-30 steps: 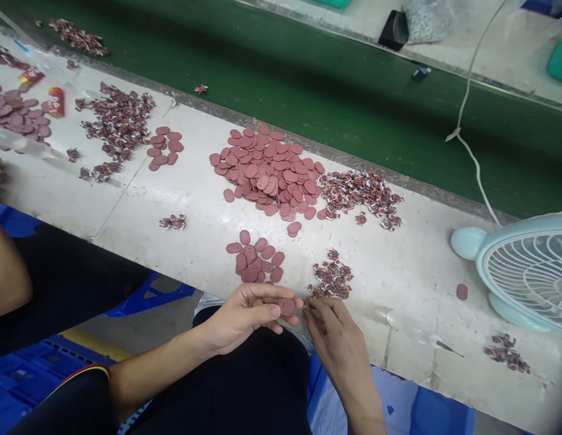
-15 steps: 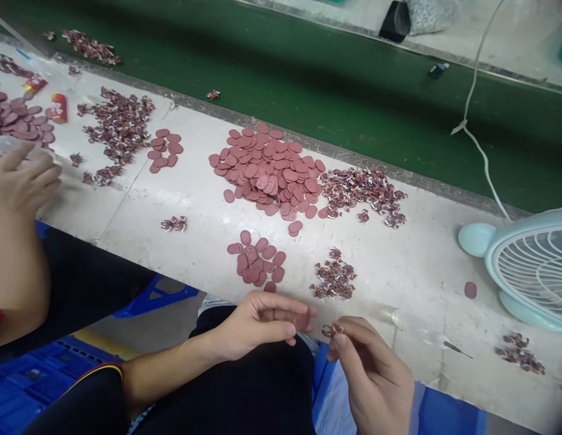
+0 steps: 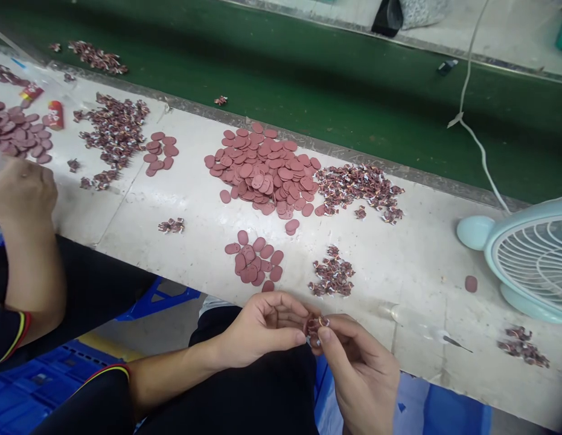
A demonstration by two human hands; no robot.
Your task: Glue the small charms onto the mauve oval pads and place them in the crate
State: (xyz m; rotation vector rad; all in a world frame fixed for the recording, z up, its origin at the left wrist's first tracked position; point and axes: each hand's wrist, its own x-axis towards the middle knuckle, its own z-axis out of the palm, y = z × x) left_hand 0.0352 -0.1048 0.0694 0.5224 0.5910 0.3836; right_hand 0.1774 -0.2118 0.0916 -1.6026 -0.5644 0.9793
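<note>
Pinching the probably light, fragile brown piece (image 3: 314,329) at its 3 o'clock edge, my right hand (image 3: 363,368) is meeting my left hand (image 3: 258,331), whose hold is unclear.

1. I can't make out the shape of the small brown piece (image 3: 315,329); fingertips cover part of it.
2. My left hand's (image 3: 271,329) hold there is unclear to me.
3. The lower fingers of my right hand (image 3: 364,365) are partly hidden.
4. A co-worker's hand (image 3: 25,188) looks blurred; I can't tell what it holds.
5. My view's right edge crops the fan (image 3: 534,260).
6. The top edge cuts off the black scoop (image 3: 388,17).
</note>
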